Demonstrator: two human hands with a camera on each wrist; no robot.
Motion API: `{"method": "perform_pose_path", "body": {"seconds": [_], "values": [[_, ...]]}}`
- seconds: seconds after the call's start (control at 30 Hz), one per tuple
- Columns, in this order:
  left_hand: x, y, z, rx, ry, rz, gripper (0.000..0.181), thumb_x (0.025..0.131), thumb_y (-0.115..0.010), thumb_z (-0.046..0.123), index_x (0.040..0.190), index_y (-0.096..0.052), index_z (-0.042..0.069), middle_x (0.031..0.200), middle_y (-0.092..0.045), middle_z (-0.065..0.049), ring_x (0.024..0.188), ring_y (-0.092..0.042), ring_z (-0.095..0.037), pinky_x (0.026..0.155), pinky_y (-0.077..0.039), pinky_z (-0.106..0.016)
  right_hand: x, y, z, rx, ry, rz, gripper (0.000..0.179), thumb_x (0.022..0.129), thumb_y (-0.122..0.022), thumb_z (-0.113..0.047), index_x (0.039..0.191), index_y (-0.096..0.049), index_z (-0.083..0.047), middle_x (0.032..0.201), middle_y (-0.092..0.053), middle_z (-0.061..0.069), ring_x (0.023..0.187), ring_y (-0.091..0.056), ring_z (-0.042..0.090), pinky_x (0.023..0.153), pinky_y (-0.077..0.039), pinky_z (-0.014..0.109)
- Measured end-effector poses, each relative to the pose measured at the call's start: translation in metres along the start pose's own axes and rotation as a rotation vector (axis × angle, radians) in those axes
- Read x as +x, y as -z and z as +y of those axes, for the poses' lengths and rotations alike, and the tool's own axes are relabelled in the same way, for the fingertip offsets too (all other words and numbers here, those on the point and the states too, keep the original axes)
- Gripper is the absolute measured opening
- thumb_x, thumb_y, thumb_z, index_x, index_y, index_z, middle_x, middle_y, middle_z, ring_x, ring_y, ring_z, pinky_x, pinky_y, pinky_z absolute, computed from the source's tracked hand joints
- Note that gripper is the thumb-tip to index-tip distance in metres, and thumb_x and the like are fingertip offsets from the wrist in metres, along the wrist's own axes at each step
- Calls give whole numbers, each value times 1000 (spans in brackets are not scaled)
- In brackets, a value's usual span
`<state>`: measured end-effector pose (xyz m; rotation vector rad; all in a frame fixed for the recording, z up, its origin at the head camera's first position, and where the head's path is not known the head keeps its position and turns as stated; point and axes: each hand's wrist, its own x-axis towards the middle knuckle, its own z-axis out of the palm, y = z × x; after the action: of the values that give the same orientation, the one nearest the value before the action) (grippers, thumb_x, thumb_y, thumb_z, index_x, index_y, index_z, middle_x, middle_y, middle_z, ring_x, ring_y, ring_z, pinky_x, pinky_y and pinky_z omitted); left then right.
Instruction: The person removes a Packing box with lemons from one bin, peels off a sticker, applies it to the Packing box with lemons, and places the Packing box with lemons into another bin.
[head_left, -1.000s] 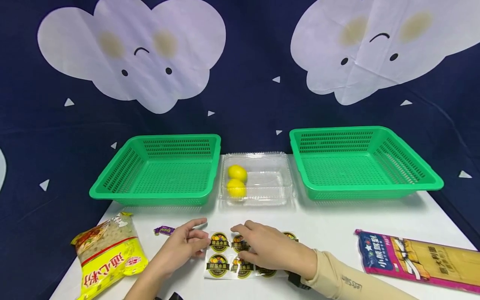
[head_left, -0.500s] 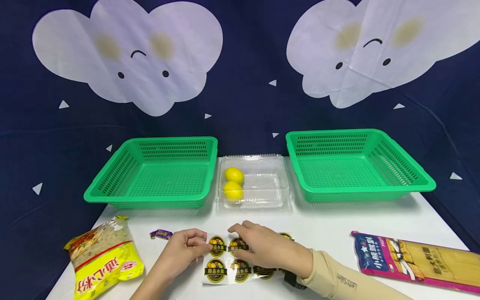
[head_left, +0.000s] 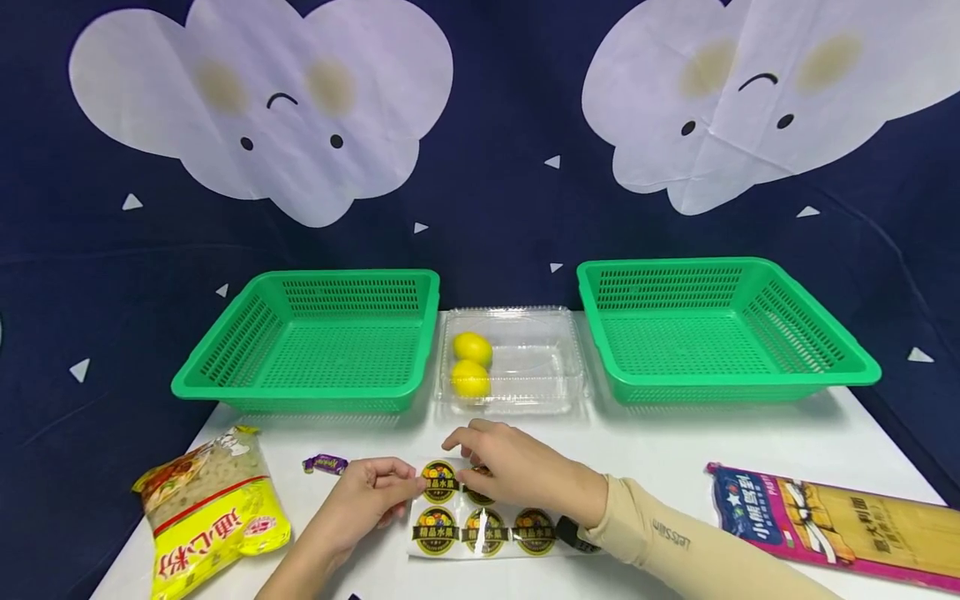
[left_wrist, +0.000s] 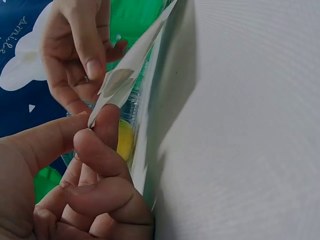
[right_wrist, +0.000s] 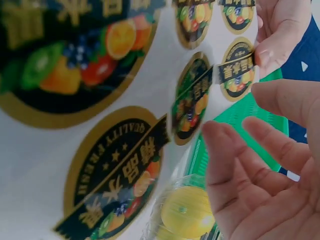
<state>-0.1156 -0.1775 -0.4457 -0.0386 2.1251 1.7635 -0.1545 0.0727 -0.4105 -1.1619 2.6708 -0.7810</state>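
A white sheet of round black-and-gold fruit stickers (head_left: 437,530) is tilted up from the white table. Its left edge is pinched between thumb and fingers of my left hand (head_left: 360,504); the left wrist view shows this sheet (left_wrist: 131,62) edge-on, bent at the pinched corner. Over the sheet's upper part reaches my right hand (head_left: 525,471), hiding some stickers. In the right wrist view the thumb and fingers of the right hand (right_wrist: 265,165) are spread apart beside one of the stickers (right_wrist: 237,70), with nothing gripped between them.
Behind the sheet stands a clear plastic box (head_left: 536,367) with two lemons (head_left: 471,379). Green baskets flank it, one left (head_left: 315,392) and one right (head_left: 720,379). A pasta bag (head_left: 217,517) and purple candy (head_left: 326,463) lie left; a spaghetti pack (head_left: 832,521) lies right.
My left hand has moved in to pinch the sheet's left edge. My right hand has shifted slightly up and left, uncovering more of the lower stickers.
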Motion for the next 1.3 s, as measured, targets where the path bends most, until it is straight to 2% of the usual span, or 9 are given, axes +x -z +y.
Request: {"method": "perform_pose_path", "body": {"seconds": [0.23,0.4,0.6,0.97,1.3], "values": [[0,1,0,-34,2,-19,18,96,-79,17,100,-73,1,70,-70,6,56,-52,-5,49,-36,-16,15,0,2,-13,79,13,26,100,-75,-14,126,-77,-12,101,-72,1,83,-65,5,75,-55,13],[-1,2,1,-45,-9,-15,17,97,-78,16,101,-73,1,69,-69,7,56,-53,-5,48,-35,-16,20,-3,2,-24,140,-4,24,100,-77,-16,124,-79,-15,105,-74,-1,86,-65,4,77,-54,10],[-1,3,2,-60,-5,-20,18,98,-78,16,105,-73,1,71,-70,7,59,-57,-6,49,-37,-17,23,-6,3,-66,186,15,22,99,-79,-19,121,-81,-17,101,-71,-2,85,-62,5,76,-51,9],[-2,5,2,-37,-22,-77,31,95,-78,11,119,-69,-7,85,-76,7,67,-59,-5,51,-38,-16,24,-7,6,-105,194,49,7,97,-80,-19,104,-80,-19,99,-72,-3,83,-62,3,76,-53,11],[-3,6,2,-17,-18,-87,25,94,-77,10,114,-70,-4,80,-74,7,66,-60,-6,51,-39,-17,26,-10,9,-59,168,44,5,95,-81,-16,99,-78,-19,98,-72,-4,84,-64,4,78,-54,11]]}}
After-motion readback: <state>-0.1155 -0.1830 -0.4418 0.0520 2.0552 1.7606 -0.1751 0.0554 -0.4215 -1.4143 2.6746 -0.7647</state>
